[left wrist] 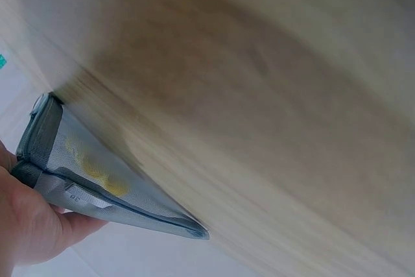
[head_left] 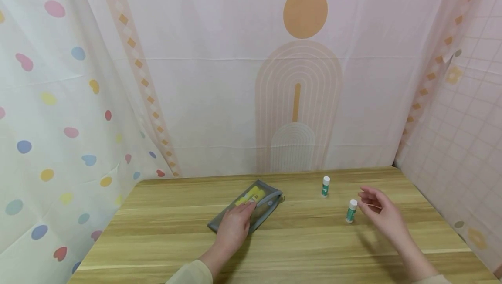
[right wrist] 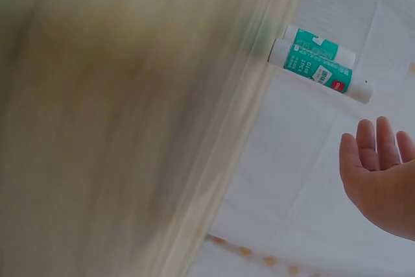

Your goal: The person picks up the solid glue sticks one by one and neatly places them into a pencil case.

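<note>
My left hand [head_left: 234, 227] rests on a grey mesh zip pouch [head_left: 270, 213] lying slanted on the table. A yellow item [head_left: 251, 194] shows through the mesh. In the left wrist view the thumb lies along the side of the pouch [left wrist: 117, 202], with the other fingers mostly hidden. Loosely bent and holding nothing, my right hand [head_left: 386, 216] is just right of an upright glue stick [head_left: 351, 212] with a white cap and green label. A second, similar glue stick [head_left: 325, 187] stands farther back and to the left. Both overlap in the right wrist view, beyond the fingertips [right wrist: 382, 124].
The wood-grain table [head_left: 157, 240] carries the pouch and both glue sticks. Behind it hangs a pale curtain [head_left: 211, 101] with arch patterns. Dotted cloth [head_left: 39, 101] covers the left side, checked cloth [head_left: 478, 144] the right.
</note>
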The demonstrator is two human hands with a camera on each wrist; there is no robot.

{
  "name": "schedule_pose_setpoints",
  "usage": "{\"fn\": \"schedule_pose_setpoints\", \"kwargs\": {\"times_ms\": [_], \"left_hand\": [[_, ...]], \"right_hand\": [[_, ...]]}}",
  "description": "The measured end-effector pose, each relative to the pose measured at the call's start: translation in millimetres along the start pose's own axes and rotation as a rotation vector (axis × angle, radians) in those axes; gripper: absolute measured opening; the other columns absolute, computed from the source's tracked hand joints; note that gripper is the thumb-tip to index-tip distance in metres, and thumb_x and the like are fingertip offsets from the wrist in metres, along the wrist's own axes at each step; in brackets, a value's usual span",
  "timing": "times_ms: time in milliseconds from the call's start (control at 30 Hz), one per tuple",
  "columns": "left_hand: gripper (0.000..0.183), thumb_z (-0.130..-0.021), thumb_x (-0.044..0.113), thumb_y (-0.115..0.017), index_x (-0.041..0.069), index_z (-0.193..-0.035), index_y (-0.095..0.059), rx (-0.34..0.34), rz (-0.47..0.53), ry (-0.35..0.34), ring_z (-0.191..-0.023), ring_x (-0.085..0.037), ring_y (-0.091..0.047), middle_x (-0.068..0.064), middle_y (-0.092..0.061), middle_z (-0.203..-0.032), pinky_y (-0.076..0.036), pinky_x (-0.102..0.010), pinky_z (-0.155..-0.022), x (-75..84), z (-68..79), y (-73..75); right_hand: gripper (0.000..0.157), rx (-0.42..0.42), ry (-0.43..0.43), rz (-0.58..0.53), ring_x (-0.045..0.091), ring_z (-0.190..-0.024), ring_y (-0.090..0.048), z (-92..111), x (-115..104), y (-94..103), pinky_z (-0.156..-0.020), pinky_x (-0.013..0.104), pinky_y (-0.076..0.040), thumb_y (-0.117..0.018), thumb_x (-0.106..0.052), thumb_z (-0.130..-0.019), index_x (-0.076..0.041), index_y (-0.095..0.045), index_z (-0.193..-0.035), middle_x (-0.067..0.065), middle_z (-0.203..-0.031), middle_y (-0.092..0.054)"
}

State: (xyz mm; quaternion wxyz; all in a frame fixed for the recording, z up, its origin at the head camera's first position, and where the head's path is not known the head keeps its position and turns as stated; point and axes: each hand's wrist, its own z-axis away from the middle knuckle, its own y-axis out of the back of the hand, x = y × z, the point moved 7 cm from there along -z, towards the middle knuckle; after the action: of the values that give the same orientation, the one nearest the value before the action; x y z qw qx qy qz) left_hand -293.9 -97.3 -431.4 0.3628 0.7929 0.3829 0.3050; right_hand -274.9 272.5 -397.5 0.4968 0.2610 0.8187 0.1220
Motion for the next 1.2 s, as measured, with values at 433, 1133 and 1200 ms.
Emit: {"fn": "schedule_pose_setpoints", "kwargs": {"times_ms": [433, 1133, 1200], "left_hand": [[0.046, -0.080, -0.009, -0.071, 0.004, -0.124, -0.067, 0.003, 0.000, -0.003, -0.108, -0.034, -0.065, -0.013, -0.069, -0.120, -0.051, -0.065, -0.084, 0.3, 0.2, -0.2], [0.045, -0.080, -0.008, -0.072, 0.005, -0.124, -0.067, 0.016, -0.004, -0.006, -0.108, -0.033, -0.066, -0.012, -0.069, -0.119, -0.051, -0.066, -0.083, -0.8, 0.2, -1.1], [0.045, -0.080, -0.008, -0.072, 0.005, -0.123, -0.068, 0.019, -0.005, -0.007, -0.107, -0.033, -0.066, -0.012, -0.069, -0.119, -0.051, -0.067, -0.083, -0.8, 0.1, -1.1]], "right_hand": [[0.055, -0.138, -0.250, -0.182, -0.010, -0.097, -0.052, -2, 30, -6.6, -0.081, 0.010, -0.047, -0.061, -0.014, -0.099, 0.011, -0.038, -0.143, 0.033, -0.134, -0.052], [0.058, -0.305, -0.412, -0.206, 0.014, -0.105, -0.049, -4, 46, -29.4, -0.081, 0.022, -0.051, -0.062, -0.016, -0.098, 0.015, -0.037, -0.141, 0.023, -0.127, -0.051], [0.057, -0.314, -0.410, -0.198, 0.015, -0.103, -0.049, -3, 46, -29.0, -0.080, 0.022, -0.051, -0.062, -0.017, -0.098, 0.015, -0.039, -0.139, 0.020, -0.123, -0.052]]}}
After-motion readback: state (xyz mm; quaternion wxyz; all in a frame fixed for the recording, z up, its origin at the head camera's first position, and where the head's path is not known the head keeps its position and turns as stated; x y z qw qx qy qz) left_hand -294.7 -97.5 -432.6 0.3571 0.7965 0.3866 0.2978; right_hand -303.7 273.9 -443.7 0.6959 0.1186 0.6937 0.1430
